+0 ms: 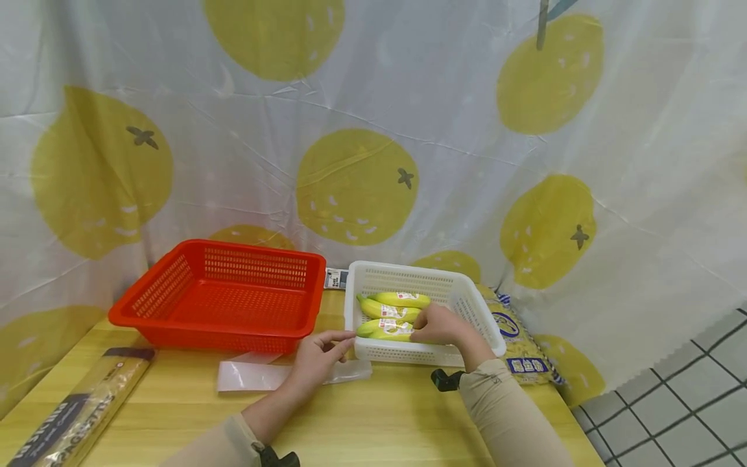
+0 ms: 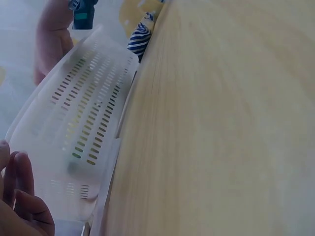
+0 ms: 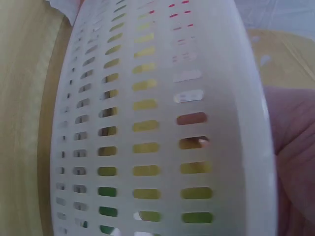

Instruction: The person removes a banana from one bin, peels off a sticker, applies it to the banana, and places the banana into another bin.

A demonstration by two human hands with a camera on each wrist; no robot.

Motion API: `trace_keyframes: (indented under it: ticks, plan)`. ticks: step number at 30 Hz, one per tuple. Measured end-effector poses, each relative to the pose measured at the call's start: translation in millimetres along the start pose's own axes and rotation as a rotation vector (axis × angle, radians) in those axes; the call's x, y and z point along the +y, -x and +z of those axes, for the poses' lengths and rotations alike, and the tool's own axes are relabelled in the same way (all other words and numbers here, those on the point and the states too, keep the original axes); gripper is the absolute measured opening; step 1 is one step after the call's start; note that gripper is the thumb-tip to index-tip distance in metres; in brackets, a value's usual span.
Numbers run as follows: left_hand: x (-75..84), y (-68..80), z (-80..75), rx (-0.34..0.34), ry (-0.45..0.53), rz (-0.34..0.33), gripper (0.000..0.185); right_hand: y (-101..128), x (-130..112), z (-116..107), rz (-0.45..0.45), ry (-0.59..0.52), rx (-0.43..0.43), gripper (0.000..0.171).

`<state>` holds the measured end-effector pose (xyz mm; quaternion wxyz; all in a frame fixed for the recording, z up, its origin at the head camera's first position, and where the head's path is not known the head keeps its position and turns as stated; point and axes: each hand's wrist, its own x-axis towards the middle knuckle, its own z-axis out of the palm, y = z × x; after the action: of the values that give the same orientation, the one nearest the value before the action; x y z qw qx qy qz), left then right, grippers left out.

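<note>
A white slotted basket (image 1: 373, 279) stands on the wooden table (image 1: 373, 415) with three yellow bananas (image 1: 399, 299) in it. My right hand (image 1: 439, 325) reaches over the front rim, its fingers curled on the nearest banana (image 1: 382, 329). My left hand (image 1: 320, 357) pinches the basket's front left corner between thumb and fingers. In the left wrist view the basket wall (image 2: 83, 123) runs beside my left fingers (image 2: 19, 191), and the right hand (image 2: 51, 34) shows beyond it. The right wrist view is filled by the basket wall (image 3: 147, 123), with yellow behind the slots and my palm (image 3: 295, 147) at the rim.
An empty red basket (image 1: 216, 298) sits left of the white one. A clear plastic bag (image 1: 257, 375) lies flat under my left hand. A long wrapped package (image 1: 76, 408) lies at the table's left edge. A yellow printed bag (image 1: 519, 337) rests behind the basket's right side. A lemon-print curtain hangs behind.
</note>
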<state>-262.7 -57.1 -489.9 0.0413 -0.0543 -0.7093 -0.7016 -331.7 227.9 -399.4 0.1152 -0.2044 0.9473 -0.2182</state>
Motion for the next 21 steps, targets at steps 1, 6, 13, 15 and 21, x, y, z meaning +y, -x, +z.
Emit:
trace_keyframes:
  ticks: [1,6,13,15,21]
  plan:
    - [0.1,0.4,0.1,-0.002,0.003,0.005,0.023,-0.5,0.7,1.2,0.002,-0.005,-0.01,0.05]
    - [2.3,2.6,-0.6,-0.008,0.024,0.006,0.022,-4.6,3.7,9.2,0.027,0.009,0.004,0.048]
    - [4.8,2.4,-1.3,-0.011,0.015,-0.001,0.024,-11.8,2.6,15.4,0.118,0.059,0.052,0.014]
    - [4.9,2.6,-2.0,-0.017,0.012,-0.01,0.025,-14.0,1.9,17.1,0.124,0.081,0.051,0.015]
    - [4.7,3.3,-1.6,-0.019,0.019,-0.017,0.022,-18.1,1.4,19.3,0.113,0.108,0.033,0.02]
